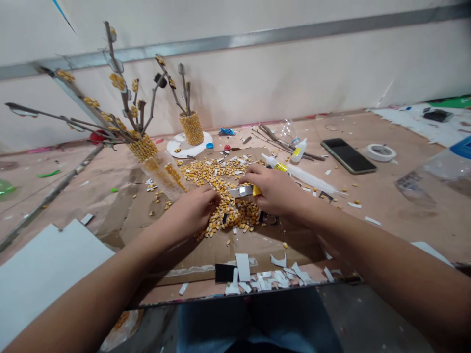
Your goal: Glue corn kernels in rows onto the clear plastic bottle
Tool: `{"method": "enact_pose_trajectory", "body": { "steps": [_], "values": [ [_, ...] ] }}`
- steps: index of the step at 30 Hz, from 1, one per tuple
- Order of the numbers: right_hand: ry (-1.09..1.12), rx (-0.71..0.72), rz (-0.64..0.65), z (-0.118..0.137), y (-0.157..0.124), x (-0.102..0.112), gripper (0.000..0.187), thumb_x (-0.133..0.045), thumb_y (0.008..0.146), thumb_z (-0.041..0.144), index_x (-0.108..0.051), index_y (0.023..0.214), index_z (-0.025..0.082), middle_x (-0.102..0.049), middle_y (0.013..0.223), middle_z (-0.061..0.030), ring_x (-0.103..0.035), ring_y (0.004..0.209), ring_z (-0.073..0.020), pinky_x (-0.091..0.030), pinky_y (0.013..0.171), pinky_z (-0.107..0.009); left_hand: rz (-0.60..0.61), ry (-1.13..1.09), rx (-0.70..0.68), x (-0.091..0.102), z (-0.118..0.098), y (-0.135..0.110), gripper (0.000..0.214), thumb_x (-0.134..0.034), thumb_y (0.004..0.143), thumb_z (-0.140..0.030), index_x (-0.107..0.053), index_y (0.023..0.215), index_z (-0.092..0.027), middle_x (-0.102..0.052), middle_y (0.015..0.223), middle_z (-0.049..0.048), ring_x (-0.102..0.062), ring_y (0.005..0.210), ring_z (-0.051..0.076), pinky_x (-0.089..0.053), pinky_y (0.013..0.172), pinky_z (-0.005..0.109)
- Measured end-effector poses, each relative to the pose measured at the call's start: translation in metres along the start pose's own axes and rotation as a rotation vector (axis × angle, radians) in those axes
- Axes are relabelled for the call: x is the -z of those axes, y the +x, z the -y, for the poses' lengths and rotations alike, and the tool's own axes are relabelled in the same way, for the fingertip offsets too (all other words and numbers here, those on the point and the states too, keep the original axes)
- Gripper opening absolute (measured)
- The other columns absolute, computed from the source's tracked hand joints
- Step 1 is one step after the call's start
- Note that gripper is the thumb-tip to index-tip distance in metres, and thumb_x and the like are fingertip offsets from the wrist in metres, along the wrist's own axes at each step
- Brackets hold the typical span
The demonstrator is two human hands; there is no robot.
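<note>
My right hand [274, 189] is closed around a yellow utility knife [256, 190], its metal blade pointing left over a heap of corn kernels [221, 171]. Close to the blade's left side, my left hand [196, 206] has its fingers curled together at the heap's edge; whatever they may pinch is hidden or too small to name. Just beyond the left hand, a clear plastic bottle partly covered in kernels [167, 171] leans over, with kernel-covered twigs [125, 98] rising out of its top.
Behind stands a smaller corn-covered vase [192, 128] on a white disc [172, 147]. Glue bottles [299, 150], a phone [349, 155] and a tape roll [380, 152] lie to the right. White scraps [275, 279] litter the front edge; white board [51, 274] lies left.
</note>
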State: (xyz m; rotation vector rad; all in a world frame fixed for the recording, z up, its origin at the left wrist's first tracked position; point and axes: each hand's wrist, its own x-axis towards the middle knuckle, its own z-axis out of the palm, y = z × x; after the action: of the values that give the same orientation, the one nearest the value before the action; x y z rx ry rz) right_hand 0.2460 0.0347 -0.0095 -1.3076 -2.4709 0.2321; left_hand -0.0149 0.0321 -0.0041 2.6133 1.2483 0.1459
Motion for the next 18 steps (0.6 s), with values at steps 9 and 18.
{"method": "enact_pose_trajectory", "body": {
  "steps": [9,18],
  "values": [
    [-0.036,-0.001,0.021,0.009,-0.004,0.009,0.043,-0.061,0.081,0.008,-0.075,0.121,0.019,-0.072,0.126,-0.0122,-0.067,0.100,-0.0243,-0.044,0.080,-0.033,0.006,-0.011,-0.002,0.003,-0.007,0.002,0.016,-0.057,0.099,-0.016,-0.074,0.100,-0.018,-0.073,0.104,0.0112,-0.069,0.097,0.029,-0.056,0.088,0.043],
    [-0.069,0.016,0.046,0.014,-0.006,0.012,0.046,-0.059,0.079,0.009,-0.074,0.122,0.018,-0.072,0.122,-0.0116,-0.065,0.093,-0.0228,-0.038,0.075,-0.033,-0.008,0.030,-0.001,-0.003,-0.006,0.005,0.019,-0.055,0.103,-0.019,-0.074,0.100,-0.018,-0.073,0.106,0.0117,-0.069,0.097,0.028,-0.055,0.086,0.041]
  ]
}}
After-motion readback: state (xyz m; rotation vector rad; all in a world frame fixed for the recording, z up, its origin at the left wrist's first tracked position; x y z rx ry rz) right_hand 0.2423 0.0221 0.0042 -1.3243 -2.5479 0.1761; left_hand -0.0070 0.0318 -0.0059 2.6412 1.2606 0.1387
